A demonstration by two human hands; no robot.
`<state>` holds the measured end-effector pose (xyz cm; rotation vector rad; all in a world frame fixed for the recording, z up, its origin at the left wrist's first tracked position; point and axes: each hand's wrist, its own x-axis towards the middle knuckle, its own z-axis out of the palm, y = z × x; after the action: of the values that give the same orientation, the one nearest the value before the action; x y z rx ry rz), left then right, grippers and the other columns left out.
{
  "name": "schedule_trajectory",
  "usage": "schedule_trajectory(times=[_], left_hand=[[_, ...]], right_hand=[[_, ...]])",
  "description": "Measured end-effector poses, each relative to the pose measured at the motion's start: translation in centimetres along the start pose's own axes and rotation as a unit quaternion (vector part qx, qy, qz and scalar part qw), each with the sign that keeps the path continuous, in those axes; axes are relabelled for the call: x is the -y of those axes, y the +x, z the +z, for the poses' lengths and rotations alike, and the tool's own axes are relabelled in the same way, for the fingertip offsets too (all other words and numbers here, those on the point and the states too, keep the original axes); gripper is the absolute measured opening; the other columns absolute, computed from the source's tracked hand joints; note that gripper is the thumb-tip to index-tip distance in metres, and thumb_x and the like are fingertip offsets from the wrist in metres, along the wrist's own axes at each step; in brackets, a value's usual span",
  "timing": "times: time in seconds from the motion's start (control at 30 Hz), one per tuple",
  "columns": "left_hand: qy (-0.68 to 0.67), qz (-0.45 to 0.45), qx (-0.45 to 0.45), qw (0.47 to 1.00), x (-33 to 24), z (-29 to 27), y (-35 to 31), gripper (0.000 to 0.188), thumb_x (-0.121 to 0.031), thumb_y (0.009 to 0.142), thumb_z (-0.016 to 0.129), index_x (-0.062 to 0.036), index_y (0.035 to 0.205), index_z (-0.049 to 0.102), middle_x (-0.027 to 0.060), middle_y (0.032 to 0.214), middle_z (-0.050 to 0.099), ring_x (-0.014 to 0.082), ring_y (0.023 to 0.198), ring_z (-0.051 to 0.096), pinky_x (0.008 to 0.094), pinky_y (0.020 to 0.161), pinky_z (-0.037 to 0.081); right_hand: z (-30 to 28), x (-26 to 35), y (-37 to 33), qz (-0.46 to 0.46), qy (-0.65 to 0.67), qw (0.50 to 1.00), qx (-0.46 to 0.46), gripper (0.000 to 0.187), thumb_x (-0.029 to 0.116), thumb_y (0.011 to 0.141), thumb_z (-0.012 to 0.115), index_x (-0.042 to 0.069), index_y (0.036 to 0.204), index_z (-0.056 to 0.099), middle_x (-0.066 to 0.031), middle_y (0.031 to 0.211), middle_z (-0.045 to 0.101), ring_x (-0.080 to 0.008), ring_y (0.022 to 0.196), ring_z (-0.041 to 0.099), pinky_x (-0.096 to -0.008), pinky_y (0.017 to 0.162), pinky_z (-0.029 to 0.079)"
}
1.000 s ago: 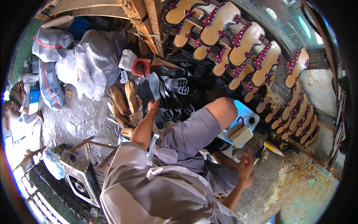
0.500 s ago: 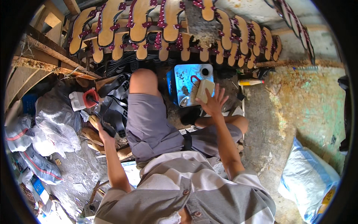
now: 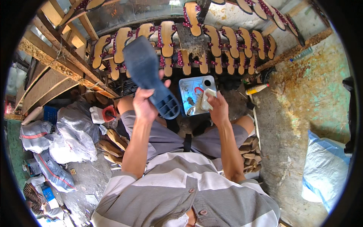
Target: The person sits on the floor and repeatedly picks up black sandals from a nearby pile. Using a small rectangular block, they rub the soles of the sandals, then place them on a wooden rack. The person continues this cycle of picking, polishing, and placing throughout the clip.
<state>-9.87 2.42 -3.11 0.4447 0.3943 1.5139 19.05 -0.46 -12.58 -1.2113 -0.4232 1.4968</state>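
My left hand (image 3: 145,106) is closed round a dark blue-black shoe sole (image 3: 143,62), lifted over my left knee and tilted. Its wide end points away from me, and open hollow cells show at the near end. In my right hand (image 3: 220,110) the fingers close on a pale cream block (image 3: 207,99) at the top of a blue metal can (image 3: 185,84). Bristle-like strands show beside the block, and a red curved piece (image 3: 198,90) lies next to it. The can's top has a round dark hole near its far right corner.
Racks of tan sandals (image 3: 166,39) with dotted maroon straps stand ahead. Wooden shoe forms (image 3: 117,140) lie by my left leg, near a white-and-red container (image 3: 103,114) and plastic bags (image 3: 73,134). A yellow bottle (image 3: 257,89) and a white-blue sack (image 3: 325,166) are at the right.
My left hand has come up from the floor at the left, raising the shoe sole into the middle. My right hand's spread fingers have closed on the pale block. The view has shifted.
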Motion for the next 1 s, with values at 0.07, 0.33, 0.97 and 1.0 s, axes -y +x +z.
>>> schedule_trajectory(times=[0.07,0.33,0.97,1.0], left_hand=[[-0.02,-0.063,0.033,0.997,1.2,2.6,0.8,0.063,-0.022,0.094,0.055,0.0075,0.148,0.043,0.0217,0.138,0.061,0.0375,0.121,0.064,0.0455,0.108,0.052],[-0.062,-0.106,0.065,0.99,1.0,7.2,0.9,0.054,-0.033,0.103,0.05,0.0071,0.141,0.048,0.023,0.126,0.065,0.0343,0.104,0.068,0.0422,0.092,0.058],[-0.337,-0.316,0.282,0.841,2.7,3.6,-1.0,0.073,-0.053,0.104,0.046,-0.0076,0.159,0.035,0.0165,0.161,0.041,0.0313,0.146,0.044,0.052,0.124,0.032],[-0.275,-0.315,0.172,0.892,3.3,2.8,-2.5,0.071,-0.046,0.102,0.049,-0.0046,0.158,0.035,0.0186,0.16,0.041,0.0335,0.148,0.041,0.0531,0.12,0.038]], right_hand=[[4.5,2.0,-1.9,-0.11,0.002,0.985,0.133,0.056,0.053,0.106,0.041,0.007,0.108,0.073,-0.0078,0.148,0.056,-0.028,0.14,0.042,-0.0536,0.117,0.018],[11.4,3.3,-5.7,-0.515,-0.102,0.847,0.09,0.057,0.044,0.104,0.044,0.003,0.091,0.082,-0.0124,0.166,0.03,-0.0278,0.152,0.027,-0.0523,0.12,0.017],[10.7,6.6,-6.9,-0.228,-0.066,0.957,0.168,0.075,-0.005,0.085,0.079,0.006,0.153,0.049,-0.0085,0.16,0.04,-0.022,0.131,0.054,-0.0349,0.107,0.048],[9.6,7.4,-5.9,-0.227,-0.176,0.939,0.187,0.077,-0.005,0.084,0.081,0.007,0.153,0.049,-0.0078,0.158,0.042,-0.0212,0.129,0.056,-0.0336,0.106,0.05]])
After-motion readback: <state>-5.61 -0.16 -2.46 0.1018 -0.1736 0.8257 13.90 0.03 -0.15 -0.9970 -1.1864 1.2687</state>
